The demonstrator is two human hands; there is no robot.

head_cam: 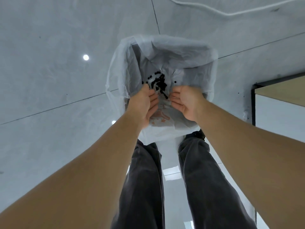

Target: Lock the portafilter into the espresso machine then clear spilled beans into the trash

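Note:
A trash bin lined with a white plastic bag (184, 52) stands on the floor in front of my feet. Dark coffee beans (159, 81) lie in a cluster at the bottom of the bag, and a few appear blurred just below my fingers. My left hand (145, 106) and my right hand (184, 103) hang over the bin's opening, palms tilted toward each other, fingers spread, with nothing left in them. The portafilter and the espresso machine are outside the view.
Grey floor tiles (57, 63) surround the bin. A table corner with a black frame and wooden top (280, 90) juts in at the right. A white cable (214, 10) runs along the floor at the top. My dark trouser legs (145, 179) stand below the bin.

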